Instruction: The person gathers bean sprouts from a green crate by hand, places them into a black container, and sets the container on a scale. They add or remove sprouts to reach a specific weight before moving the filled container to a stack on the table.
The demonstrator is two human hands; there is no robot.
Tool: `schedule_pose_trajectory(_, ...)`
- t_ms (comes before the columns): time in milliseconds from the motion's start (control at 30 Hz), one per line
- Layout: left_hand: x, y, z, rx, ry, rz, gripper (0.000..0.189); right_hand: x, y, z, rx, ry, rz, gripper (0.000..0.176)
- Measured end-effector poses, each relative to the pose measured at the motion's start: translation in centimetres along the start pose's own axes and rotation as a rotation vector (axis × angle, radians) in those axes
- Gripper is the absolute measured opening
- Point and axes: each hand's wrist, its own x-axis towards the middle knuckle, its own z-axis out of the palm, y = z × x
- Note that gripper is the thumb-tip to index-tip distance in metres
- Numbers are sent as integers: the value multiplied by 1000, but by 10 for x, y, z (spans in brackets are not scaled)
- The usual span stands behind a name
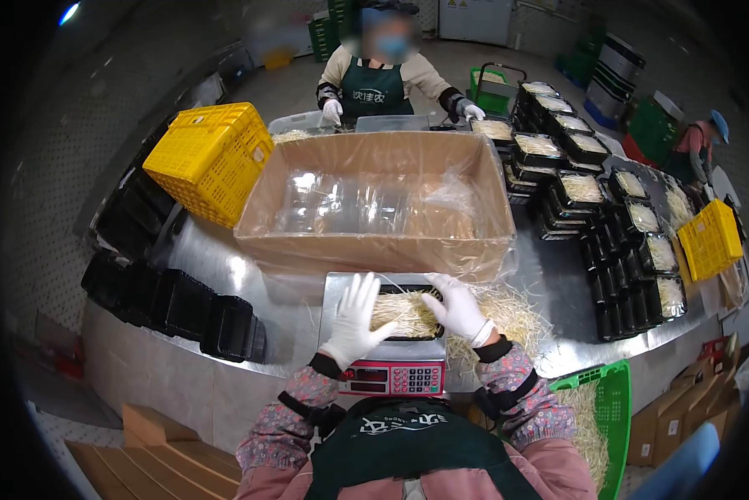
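A black tray (409, 337) full of pale bean sprouts (404, 312) sits on the platform of a red-fronted digital scale (395, 377). My left hand (354, 323), in a white glove, is at the tray's left side with its fingers stretched out and its thumb reaching toward the sprouts. On the other side, my gloved right hand (460, 312) lies over the tray's right end, fingers extended and thumb by the sprouts. Neither hand is closed around anything. A heap of loose sprouts (512, 321) lies on the metal table beside my right hand.
A large lined cardboard box (374, 250) stands behind the scale. Yellow crates (207, 158), stacked empty black trays (187, 308) and piles of filled trays (583, 190) surround it. A green basket of sprouts (620, 417) is at lower right. A co-worker (378, 83) stands opposite.
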Motion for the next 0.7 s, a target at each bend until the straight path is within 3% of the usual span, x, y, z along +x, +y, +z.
schedule_pose_trajectory(67, 20, 5, 19, 128, -119, 123, 87, -6, -3, 32, -88, 46, -63, 56)
schedule_pose_trajectory(100, 22, 0, 35, 230, -198, 176, 86, -12, -3, 43, -102, -63, -43, 69)
schedule_pose_trajectory(200, 16, -5, 50, 304, -255, 277, 82, -27, -2, 70, -241, -100, 21, 79)
schedule_pose_trajectory(233, 12, -5, 54, 298, -272, 242, 74, -29, -12, 67, -202, -101, 62, 83)
schedule_pose_trajectory(267, 10, -7, 61, 236, -163, 261, 65, -26, -17, 68, -191, -114, 106, 85)
schedule_pose_trajectory(333, 23, -4, 58, 99, -287, 152, 56, -20, -5, 87, -122, -137, 186, 87)
schedule_pose_trajectory(433, 43, -12, 63, 263, -405, 164, 48, -15, -10, 86, -127, -55, 194, 88)
schedule_pose_trajectory(467, 45, -14, 60, 236, -450, 153, 50, -12, -11, 80, -79, -112, 215, 88)
schedule_pose_trajectory(567, 44, -7, 53, 262, -457, 153, 52, -23, -12, 61, -37, -32, 133, 78)
schedule_pose_trajectory(633, 44, 2, 44, 133, -438, 107, 57, -35, -12, 22, 195, 155, 13, 64)
schedule_pose_trajectory(700, 36, 2, 49, 131, -375, 113, 62, -49, 32, -4, 221, 287, 190, 58)
